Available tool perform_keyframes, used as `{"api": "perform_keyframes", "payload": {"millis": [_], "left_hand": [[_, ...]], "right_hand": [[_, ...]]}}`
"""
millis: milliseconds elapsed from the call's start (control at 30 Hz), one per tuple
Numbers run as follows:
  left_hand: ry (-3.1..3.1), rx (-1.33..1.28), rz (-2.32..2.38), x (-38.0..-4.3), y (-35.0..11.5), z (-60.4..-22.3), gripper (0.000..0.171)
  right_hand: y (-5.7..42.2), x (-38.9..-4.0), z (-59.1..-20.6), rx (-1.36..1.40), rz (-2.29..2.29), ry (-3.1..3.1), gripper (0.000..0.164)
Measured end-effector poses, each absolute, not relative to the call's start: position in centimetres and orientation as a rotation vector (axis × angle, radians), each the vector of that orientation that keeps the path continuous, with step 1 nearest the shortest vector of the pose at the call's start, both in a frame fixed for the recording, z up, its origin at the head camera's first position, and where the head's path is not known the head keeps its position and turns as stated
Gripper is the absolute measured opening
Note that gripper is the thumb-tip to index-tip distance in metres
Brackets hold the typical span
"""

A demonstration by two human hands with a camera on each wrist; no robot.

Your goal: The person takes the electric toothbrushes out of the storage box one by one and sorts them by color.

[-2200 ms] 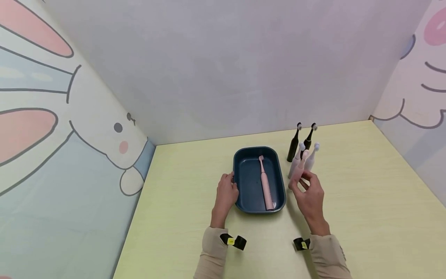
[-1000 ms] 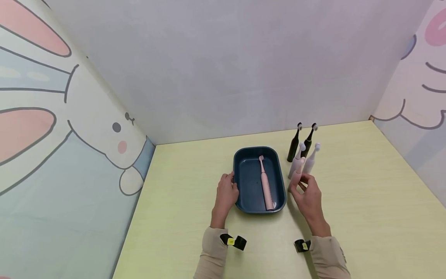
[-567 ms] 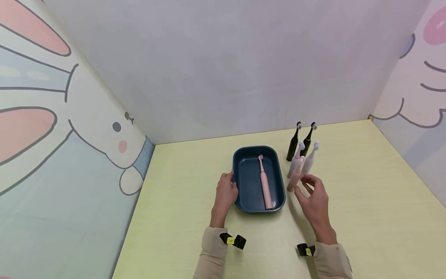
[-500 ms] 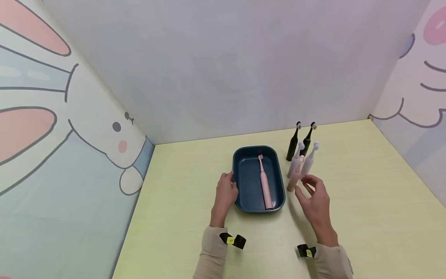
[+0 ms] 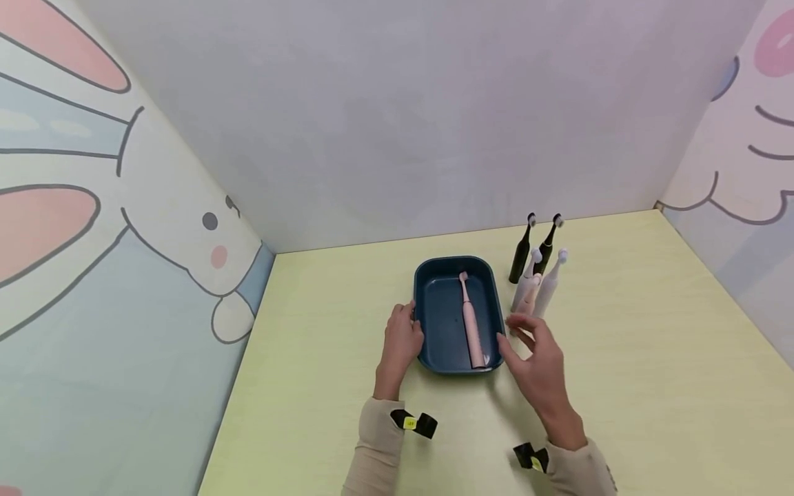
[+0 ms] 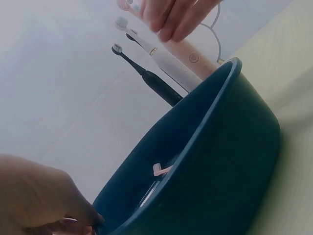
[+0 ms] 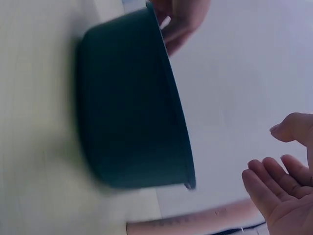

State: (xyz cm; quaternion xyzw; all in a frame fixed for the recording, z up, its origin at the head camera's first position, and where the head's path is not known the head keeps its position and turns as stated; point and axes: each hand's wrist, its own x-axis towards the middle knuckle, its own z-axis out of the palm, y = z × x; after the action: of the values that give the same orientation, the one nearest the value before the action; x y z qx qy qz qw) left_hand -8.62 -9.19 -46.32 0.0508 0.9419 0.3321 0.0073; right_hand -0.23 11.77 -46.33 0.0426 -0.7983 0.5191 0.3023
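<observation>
My left hand (image 5: 402,337) grips the left rim of a deep dark blue tray (image 5: 442,324). Inside the tray, a pink electric toothbrush (image 5: 473,334) lies lengthwise, its head toward the back. My right hand (image 5: 538,368) hovers by the tray's right rim, thumb and fingers spread apart and holding nothing, as the right wrist view also shows. Just beyond its fingers a second pink electric toothbrush (image 5: 528,297) stands upright, its lower part hidden by the hand. Two white electric toothbrushes (image 5: 548,289) and two black ones (image 5: 521,260) stand behind it.
The pale wooden table (image 5: 322,310) meets a plain grey wall (image 5: 397,138) at the back. Side panels with cartoon rabbits (image 5: 180,213) rise at the left and right. The standing toothbrushes form a close cluster right of the tray.
My right hand lowered the second pink toothbrush to stand before the white ones, let go of it, and moved left toward the tray. My left hand stayed at the rim.
</observation>
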Motion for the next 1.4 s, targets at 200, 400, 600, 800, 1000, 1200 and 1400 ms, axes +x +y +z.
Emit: {"api": "perform_keyframes", "payload": {"millis": [200, 400, 600, 800, 1000, 1200, 1400], "left_hand": [[2.942, 0.160, 1.037, -8.8, -9.2, -46.5, 0.041], [2.926, 0.144, 1.039, -8.5, -9.3, -46.6, 0.041], [2.928, 0.129, 1.037, -8.3, -9.2, -46.6, 0.041], [2.924, 0.134, 1.054, -8.2, -9.2, -46.6, 0.041], [2.936, 0.143, 1.046, -8.3, -9.2, -46.6, 0.041], [2.930, 0.136, 1.046, -8.5, -9.1, -46.5, 0.041], [2.934, 0.129, 1.042, -8.8, -9.1, -46.4, 0.041]], "right_hand": [[9.7, -2.0, -46.8, 0.104, 1.339, -2.295, 0.046], [8.4, -3.8, -47.1, -0.042, 1.325, -2.613, 0.049], [7.4, -5.6, -47.7, -0.110, 1.196, -2.840, 0.049], [7.1, -6.6, -48.2, -0.130, 1.052, -2.946, 0.043], [7.1, -7.3, -48.1, -0.143, 0.937, -3.030, 0.032], [6.9, -7.9, -48.4, -0.123, 0.837, -3.079, 0.021], [6.6, -8.2, -48.4, -0.133, 0.815, -3.071, 0.018]]}}
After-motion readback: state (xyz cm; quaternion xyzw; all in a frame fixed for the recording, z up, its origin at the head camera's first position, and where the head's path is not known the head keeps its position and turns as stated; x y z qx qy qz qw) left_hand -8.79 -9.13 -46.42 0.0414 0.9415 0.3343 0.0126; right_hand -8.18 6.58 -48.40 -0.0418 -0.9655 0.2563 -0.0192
